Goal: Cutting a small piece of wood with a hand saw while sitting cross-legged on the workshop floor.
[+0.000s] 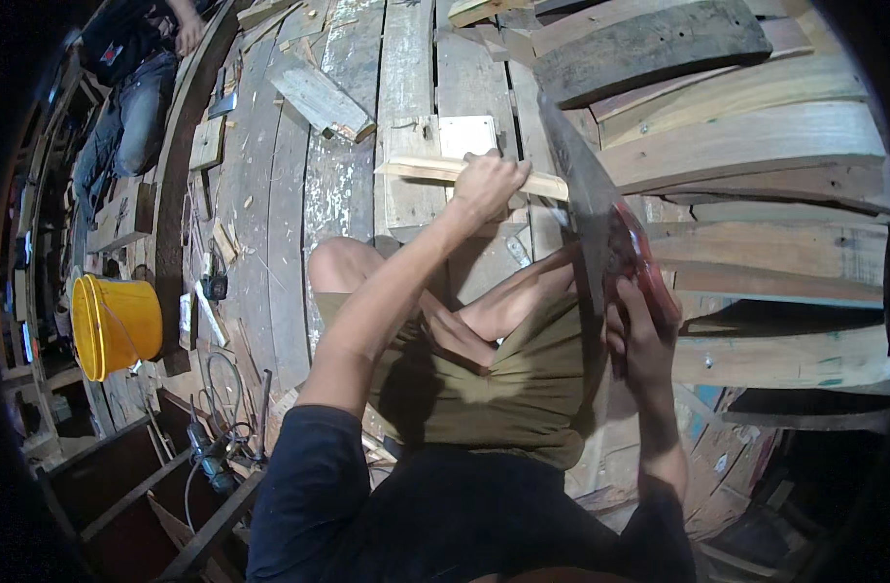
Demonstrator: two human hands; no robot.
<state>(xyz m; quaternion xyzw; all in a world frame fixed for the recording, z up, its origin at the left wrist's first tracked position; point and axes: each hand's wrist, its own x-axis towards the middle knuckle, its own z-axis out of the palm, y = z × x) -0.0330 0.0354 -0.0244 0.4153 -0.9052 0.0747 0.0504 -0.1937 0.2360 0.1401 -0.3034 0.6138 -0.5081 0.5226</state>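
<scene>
My left hand (491,185) is closed over a narrow strip of pale wood (421,169), which lies crosswise over a short wooden block (411,199). In my right hand (641,325) is the red handle of a handsaw (583,185). The saw's wide grey blade points away from me, and its edge is by the right end of the strip; whether it touches the wood I cannot tell. A white rectangular plate (467,133) lies just beyond my left hand. My bent legs are under my forearms.
Curved planks (746,146) are stacked along the right. A loose grey board (321,95) lies on the plank floor ahead. At the left stand a yellow bucket (124,325) and, nearer, a power drill (207,452) with cables. Another person (134,126) is at the far left.
</scene>
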